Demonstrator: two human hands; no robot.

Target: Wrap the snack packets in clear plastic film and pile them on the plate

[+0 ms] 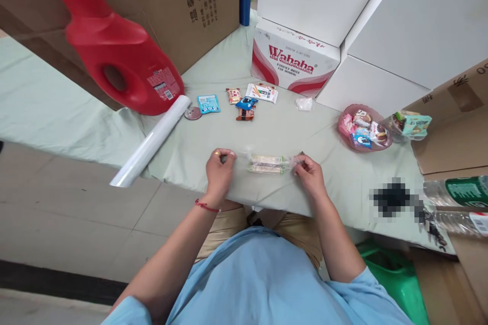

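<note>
Just above the table's front edge, in the head view, is a cream-coloured snack pack (pixel 266 164) with green-edged ends, inside clear plastic film (pixel 290 162). My left hand (pixel 220 172) is closed in a pinch at the film's left end; the film is so thin there that its edge is hard to make out. On the other side, my right hand (pixel 310 175) pinches the gathered film at the right end. The pack lies between both hands, level and lengthwise from left to right.
A white roll (pixel 150 142) lies left, beside a red jug (pixel 125 61). Small snack packets (pixel 246 104) lie behind the hands, before a Wahaha carton (pixel 293 61). To the right are a pink bowl (pixel 343 134) of snacks, a clear cup (pixel 414 134) and plastic bottles (pixel 457 193).
</note>
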